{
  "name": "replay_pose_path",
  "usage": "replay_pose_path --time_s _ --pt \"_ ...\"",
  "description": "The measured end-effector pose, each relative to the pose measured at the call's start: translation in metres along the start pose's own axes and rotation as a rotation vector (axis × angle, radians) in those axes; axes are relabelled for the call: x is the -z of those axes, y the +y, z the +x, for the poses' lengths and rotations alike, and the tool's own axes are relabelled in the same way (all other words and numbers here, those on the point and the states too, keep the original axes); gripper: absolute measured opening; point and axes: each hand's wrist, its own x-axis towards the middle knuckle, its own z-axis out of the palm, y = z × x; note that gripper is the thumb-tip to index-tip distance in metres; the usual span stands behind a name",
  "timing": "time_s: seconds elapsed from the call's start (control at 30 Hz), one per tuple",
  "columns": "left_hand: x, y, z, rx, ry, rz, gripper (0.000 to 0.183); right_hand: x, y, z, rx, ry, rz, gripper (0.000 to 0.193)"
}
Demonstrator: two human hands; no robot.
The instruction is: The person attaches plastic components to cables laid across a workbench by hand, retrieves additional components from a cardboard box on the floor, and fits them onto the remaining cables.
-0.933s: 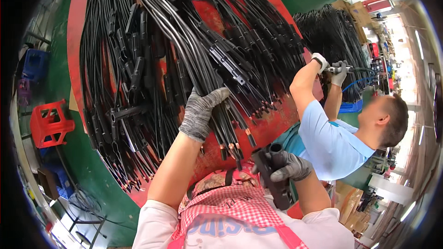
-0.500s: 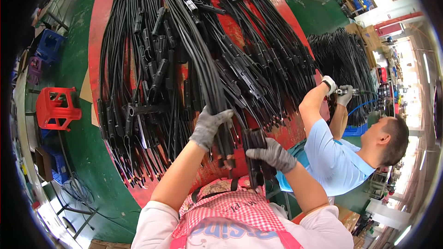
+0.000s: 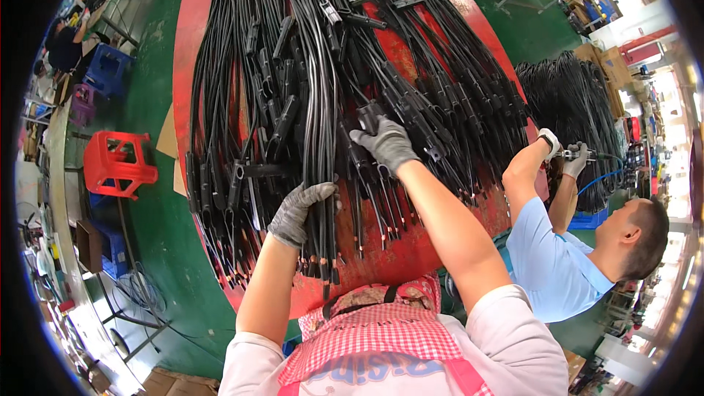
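One cable bundle (image 3: 319,132) is gathered together, its bared copper ends (image 3: 323,258) hanging at its near end; the stripping there looks done. To the left and right of the bundle, many loose cables (image 3: 216,88) lie ungathered on the red bench (image 3: 396,258), with black housings (image 3: 434,152) strewn among them. So the gathering looks only partial; whether those housings are joined to the cables, I cannot tell.

The left hand (image 3: 299,214), in a grey glove, is closed around the bundle close above its bared ends. The right hand (image 3: 386,143), gloved too, reaches just right of the bundle, its thumb apart from its half-spread, bent fingers. It lies against a black housing piece (image 3: 369,113); whether it grips that piece or only touches it, I cannot tell. Farther right of the bundle, a co-worker (image 3: 561,268) holds a tool.
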Motion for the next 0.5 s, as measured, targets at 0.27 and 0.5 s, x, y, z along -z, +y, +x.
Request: replay_pose_path --time_s 0.27,0.5 --pt "-0.036 -0.012 0.03 0.09 -0.218 0.028 0.035 0.05 0.049 -0.167 -0.41 -0.638 0.947 0.041" --pt "-0.064 -0.041 0.064 0.079 -0.016 0.133 0.021 0.043 0.086 -0.218 -0.481 -0.545 1.029 0.05"
